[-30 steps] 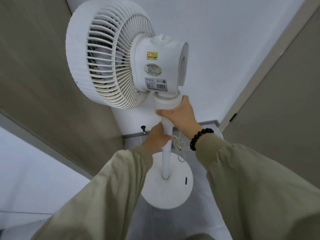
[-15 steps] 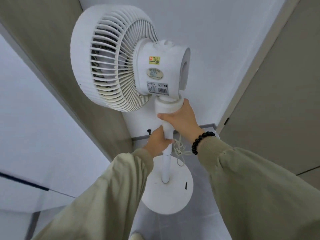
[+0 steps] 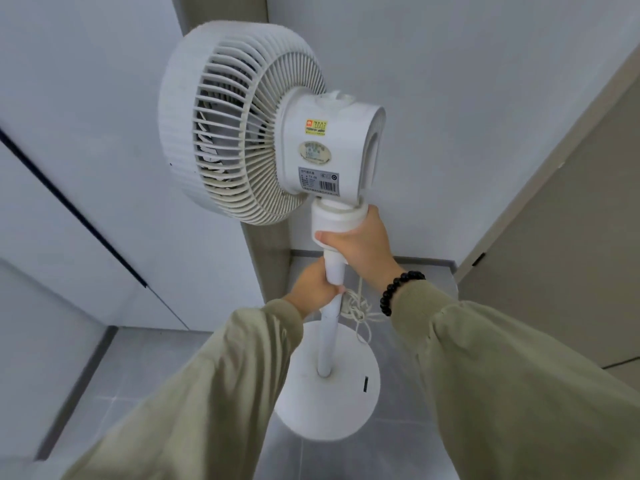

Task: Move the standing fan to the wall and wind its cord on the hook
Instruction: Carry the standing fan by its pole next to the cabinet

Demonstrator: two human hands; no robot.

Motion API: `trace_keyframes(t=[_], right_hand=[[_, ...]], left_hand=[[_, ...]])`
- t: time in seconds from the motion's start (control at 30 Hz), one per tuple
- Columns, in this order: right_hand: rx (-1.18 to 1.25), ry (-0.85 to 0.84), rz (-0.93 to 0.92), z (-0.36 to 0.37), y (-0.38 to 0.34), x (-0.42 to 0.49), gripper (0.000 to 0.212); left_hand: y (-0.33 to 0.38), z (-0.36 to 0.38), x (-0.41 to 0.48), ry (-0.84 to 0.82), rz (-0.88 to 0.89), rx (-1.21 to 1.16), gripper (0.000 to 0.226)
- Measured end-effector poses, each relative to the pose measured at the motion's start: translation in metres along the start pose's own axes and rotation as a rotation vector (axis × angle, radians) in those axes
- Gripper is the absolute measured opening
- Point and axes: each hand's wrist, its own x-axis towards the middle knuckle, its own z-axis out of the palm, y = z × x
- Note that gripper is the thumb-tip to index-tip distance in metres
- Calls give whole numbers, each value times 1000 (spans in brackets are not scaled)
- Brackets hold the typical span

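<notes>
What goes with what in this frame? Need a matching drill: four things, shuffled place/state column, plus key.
Column A
1. left hand
2. right hand
3. cord
4. round base

Column B
a. bunched in loose loops beside the pole, near the bead bracelet
b. grips the wide collar just under the motor housing
c. white disc at the pole's lower end
d. grips the thin pole, lower than the other hand

Pairs: 1-d, 2-b, 3-a, 4-c
</notes>
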Motion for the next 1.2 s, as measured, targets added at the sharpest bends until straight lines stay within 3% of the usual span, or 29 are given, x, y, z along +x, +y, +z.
trace_keyframes(t=[0.3, 0.47, 0.7, 1.2], right_hand=[[-47, -19, -48, 90, -35, -66, 79], [-4, 78, 1, 151, -51, -107, 80], [65, 79, 67, 241, -67, -151, 76], [21, -238, -51, 389, -96, -192, 76]], left_hand=[[-47, -81, -75, 15, -4, 0, 40], [-77, -142, -117, -22, 1, 148, 37], [-130, -215, -166, -44, -21, 278, 34], [-216, -321, -255, 196, -171, 155, 40]])
